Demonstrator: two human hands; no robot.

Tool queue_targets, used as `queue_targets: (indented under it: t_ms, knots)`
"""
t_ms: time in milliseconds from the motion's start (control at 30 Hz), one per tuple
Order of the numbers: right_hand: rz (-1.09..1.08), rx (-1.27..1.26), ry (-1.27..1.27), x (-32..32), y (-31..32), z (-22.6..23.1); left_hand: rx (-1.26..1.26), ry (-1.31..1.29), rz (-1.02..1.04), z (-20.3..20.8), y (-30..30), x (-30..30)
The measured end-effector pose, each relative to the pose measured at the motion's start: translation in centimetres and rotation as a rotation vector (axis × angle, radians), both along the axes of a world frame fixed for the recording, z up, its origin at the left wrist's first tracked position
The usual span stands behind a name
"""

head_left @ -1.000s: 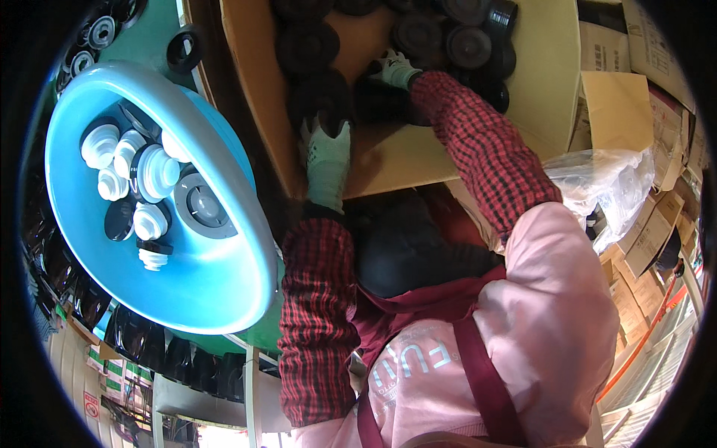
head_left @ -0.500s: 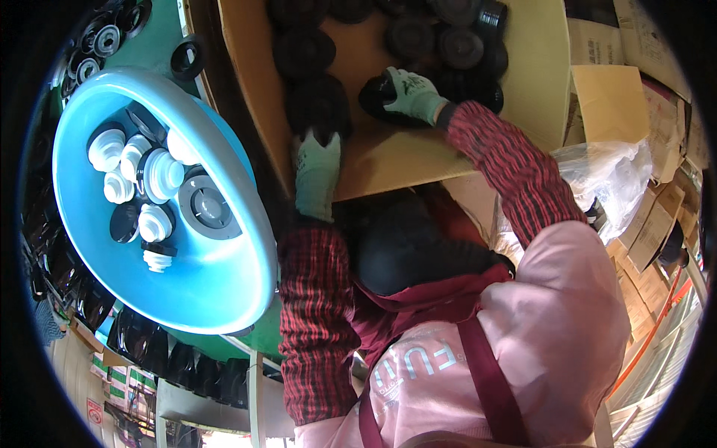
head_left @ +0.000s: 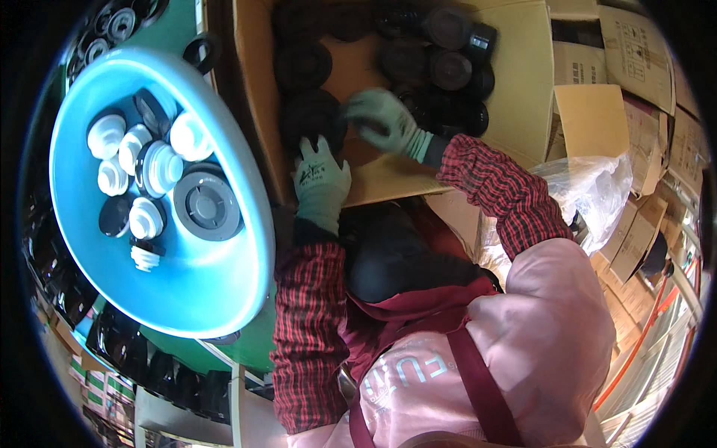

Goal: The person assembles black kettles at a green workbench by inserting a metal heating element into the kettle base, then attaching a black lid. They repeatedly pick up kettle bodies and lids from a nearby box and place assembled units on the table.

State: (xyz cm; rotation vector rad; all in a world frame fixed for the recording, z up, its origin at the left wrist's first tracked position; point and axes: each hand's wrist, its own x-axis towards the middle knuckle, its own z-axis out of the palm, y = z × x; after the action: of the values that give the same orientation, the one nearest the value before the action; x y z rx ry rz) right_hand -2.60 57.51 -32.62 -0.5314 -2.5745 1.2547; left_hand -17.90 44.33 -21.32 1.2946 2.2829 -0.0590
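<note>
My left hand [head_left: 323, 183], in a pale green glove, reaches into the near left corner of an open cardboard box [head_left: 388, 181]. Its fingers are spread at the near edge of a dark round part [head_left: 312, 116] and seem to touch it. My right hand [head_left: 387, 123], gloved alike, is smeared by motion just right of that part. Its thumb stands apart from its curved fingers, and nothing shows between them. Several black round parts [head_left: 450, 70] lie in the box beyond my hands, along its far and right sides.
Left of the box, a tilted light blue basin [head_left: 187, 313] holds several white stepped pieces [head_left: 160, 168] and a dark grey disc [head_left: 209, 207]. More black parts [head_left: 123, 26] lie on the green surface behind it. Clear plastic [head_left: 594, 194] and cardboard boxes [head_left: 638, 52] are at the right.
My right hand has moved left toward the left-hand dark part, and the black part it held no longer shows in it. The left hand's fingers have spread. The view has shifted slightly.
</note>
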Motion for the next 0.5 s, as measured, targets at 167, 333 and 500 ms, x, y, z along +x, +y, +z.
queue_targets:
  t_ms: [167,333,500]
  knots:
    - [-0.851,-0.861,-0.336,-3.4,3.0,-8.3,-0.225,-0.172,0.128,-1.2,1.0,-0.3]
    - [-0.724,-1.121,-0.578,-7.8,2.7,-15.0,-0.221,-0.057,0.082,-0.4,1.6,-0.1]
    - [-0.682,-1.207,-0.58,-8.6,2.6,-16.3,-0.212,-0.065,0.189,-0.8,2.1,-0.2]
